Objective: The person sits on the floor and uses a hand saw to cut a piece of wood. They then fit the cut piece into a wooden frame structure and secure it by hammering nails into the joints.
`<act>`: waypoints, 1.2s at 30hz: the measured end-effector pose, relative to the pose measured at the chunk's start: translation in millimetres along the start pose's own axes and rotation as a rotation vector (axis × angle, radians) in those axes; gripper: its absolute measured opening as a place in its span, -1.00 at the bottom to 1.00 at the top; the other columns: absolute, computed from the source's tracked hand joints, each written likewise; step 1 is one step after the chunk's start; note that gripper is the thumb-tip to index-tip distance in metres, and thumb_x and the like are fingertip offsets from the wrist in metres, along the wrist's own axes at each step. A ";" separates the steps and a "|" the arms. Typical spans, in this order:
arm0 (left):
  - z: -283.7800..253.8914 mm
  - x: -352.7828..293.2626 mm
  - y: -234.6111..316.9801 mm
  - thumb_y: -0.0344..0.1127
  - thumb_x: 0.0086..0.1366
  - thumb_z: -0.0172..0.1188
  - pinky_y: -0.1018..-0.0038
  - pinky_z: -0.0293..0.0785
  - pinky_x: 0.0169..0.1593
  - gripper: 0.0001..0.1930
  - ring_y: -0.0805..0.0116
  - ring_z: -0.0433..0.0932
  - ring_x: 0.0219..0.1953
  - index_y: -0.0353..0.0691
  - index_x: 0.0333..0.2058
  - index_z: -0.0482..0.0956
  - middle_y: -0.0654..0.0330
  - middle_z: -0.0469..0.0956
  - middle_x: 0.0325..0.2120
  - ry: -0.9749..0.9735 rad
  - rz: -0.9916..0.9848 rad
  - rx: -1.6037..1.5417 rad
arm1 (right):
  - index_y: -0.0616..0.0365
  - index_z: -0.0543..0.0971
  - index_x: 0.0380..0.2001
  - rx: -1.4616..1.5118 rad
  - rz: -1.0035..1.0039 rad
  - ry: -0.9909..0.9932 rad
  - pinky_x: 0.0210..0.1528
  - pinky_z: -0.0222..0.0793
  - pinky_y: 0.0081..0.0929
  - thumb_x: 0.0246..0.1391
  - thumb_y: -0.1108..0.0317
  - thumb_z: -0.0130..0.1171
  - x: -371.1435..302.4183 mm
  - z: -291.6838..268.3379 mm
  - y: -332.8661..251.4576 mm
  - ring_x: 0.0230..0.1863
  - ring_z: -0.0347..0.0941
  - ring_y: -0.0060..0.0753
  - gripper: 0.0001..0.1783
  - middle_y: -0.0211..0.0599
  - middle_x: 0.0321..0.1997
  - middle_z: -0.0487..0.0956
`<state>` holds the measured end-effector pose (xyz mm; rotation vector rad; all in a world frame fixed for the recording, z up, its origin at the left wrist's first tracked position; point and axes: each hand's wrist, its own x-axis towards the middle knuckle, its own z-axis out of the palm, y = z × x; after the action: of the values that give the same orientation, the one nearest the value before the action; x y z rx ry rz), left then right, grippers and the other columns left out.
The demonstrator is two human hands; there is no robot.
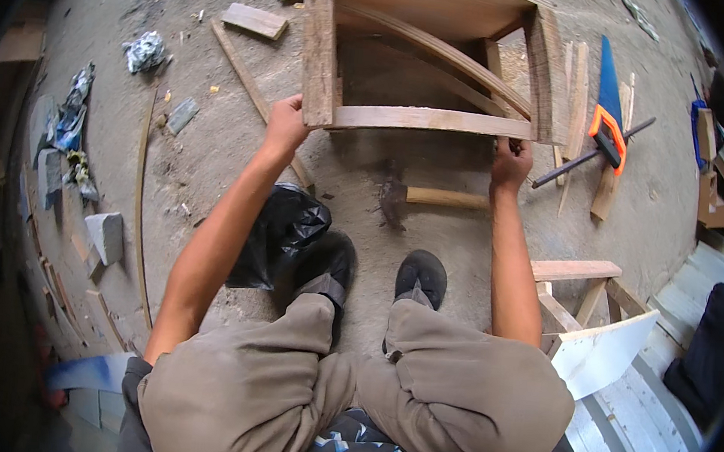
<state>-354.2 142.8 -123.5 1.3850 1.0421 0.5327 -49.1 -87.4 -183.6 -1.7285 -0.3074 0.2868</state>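
Note:
In front of me I hold a small wooden stool point(440, 121), built of a board, legs, a cross rail and slanting braces. My left hand point(287, 126) is closed round the lower end of its left leg. At the right end of the cross rail, my right hand point(512, 162) grips the stool by its corner, the fingers partly hidden beneath the wood. On the ground under the stool lies a hammer point(446, 198) with a dark head and a pale wooden handle, close to my right wrist but apart from it.
A handsaw point(610, 110) with a blue blade lies at the right, among wood strips and a dark rod point(594, 152). Nearer stands a second stool point(596, 350) with a white panel. A black plastic bag point(280, 232) sits by my left foot. Wood offcuts point(255, 20) and crumpled wrappers point(146, 52) litter the left.

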 end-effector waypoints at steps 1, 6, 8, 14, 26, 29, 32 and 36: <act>3.1 -2.8 2.3 -0.33 0.18 0.32 0.59 0.43 -0.27 -0.77 0.53 0.51 -0.40 -0.33 -0.23 0.69 0.34 0.62 -0.43 0.020 -0.010 0.083 | 0.17 0.60 -0.26 0.064 0.036 -0.008 -0.38 0.27 -0.67 0.13 0.33 0.30 2.1 -2.6 1.5 -0.43 0.40 -0.71 -0.83 -0.50 -0.40 0.58; 18.6 -17.4 -2.4 -0.35 0.28 0.23 0.61 0.46 -0.24 -0.86 0.54 0.51 -0.37 -0.28 -0.29 0.68 0.35 0.60 -0.41 0.147 -0.232 -0.263 | 0.15 0.58 -0.18 0.191 0.158 -0.028 -0.32 0.29 -0.70 0.13 0.38 0.29 3.2 -3.3 -3.3 -0.37 0.42 -0.69 -0.80 -0.48 -0.32 0.59; 23.4 -23.5 -6.8 -0.36 0.30 0.19 0.54 0.52 -0.20 -0.85 0.52 0.54 -0.32 -0.29 -0.28 0.68 0.32 0.62 -0.36 0.168 -0.213 -0.316 | 0.21 0.57 -0.19 0.220 0.182 -0.016 -0.26 0.33 -0.65 0.12 0.41 0.28 1.7 -2.9 -8.3 -0.32 0.46 -0.62 -0.80 -0.41 -0.31 0.60; 44.2 -55.8 -10.4 -0.40 0.30 0.18 0.47 0.58 -0.13 -0.84 0.49 0.57 -0.28 -0.33 -0.25 0.69 0.26 0.64 -0.29 0.101 -0.240 -0.357 | 0.26 0.58 -0.22 0.259 0.240 0.002 -0.27 0.33 -0.63 0.10 0.42 0.28 33.1 -12.2 14.4 -0.35 0.44 -0.59 -0.80 -0.43 -0.36 0.57; 65.1 -53.2 -6.4 -0.18 0.19 0.30 0.28 0.47 0.01 -0.62 0.16 0.57 -0.04 -0.33 -0.10 0.62 -0.04 0.61 -0.15 -0.025 0.391 0.451 | 0.40 0.54 -0.18 0.009 -0.135 0.084 -0.11 0.39 -0.54 0.19 0.27 0.21 94.5 -19.3 7.6 -0.21 0.49 -0.45 -0.67 -0.25 -0.22 0.59; 34.6 -19.8 -2.1 -0.04 0.10 0.34 0.10 0.13 0.31 -0.41 0.07 0.38 0.19 -0.21 0.06 0.51 -0.04 0.48 0.07 -0.389 0.839 0.843 | 0.31 0.55 -0.34 -0.234 -0.314 0.370 -0.21 0.37 -0.43 0.20 0.06 0.24 30.4 -3.2 -7.5 -0.38 0.44 -0.42 -0.57 -0.27 -0.42 0.58; 38.5 -9.3 -1.9 0.06 0.05 0.39 0.03 -0.09 0.41 -0.30 -0.08 0.18 0.32 -0.12 0.14 0.45 0.00 0.39 0.17 -0.624 0.957 0.913 | 0.35 0.56 -0.31 -0.114 -0.093 0.034 -0.21 0.40 -0.47 0.23 0.07 0.22 -57.9 24.4 -25.9 -0.34 0.45 -0.48 -0.56 -0.26 -0.39 0.59; 47.6 -4.1 -1.2 0.02 0.05 0.40 0.11 -0.01 0.40 -0.30 -0.07 0.21 0.31 -0.13 0.13 0.45 -0.01 0.37 0.19 -0.714 0.815 0.881 | 0.42 0.55 -0.26 -0.116 0.268 -0.306 -0.39 0.43 -0.56 0.22 0.17 0.23 -114.6 40.8 -42.3 -0.44 0.47 -0.58 -0.60 -0.30 -0.39 0.59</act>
<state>-316.7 113.8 -129.8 2.5521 0.0323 0.0729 -172.5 -84.1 -146.9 -1.8407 -0.3183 0.7452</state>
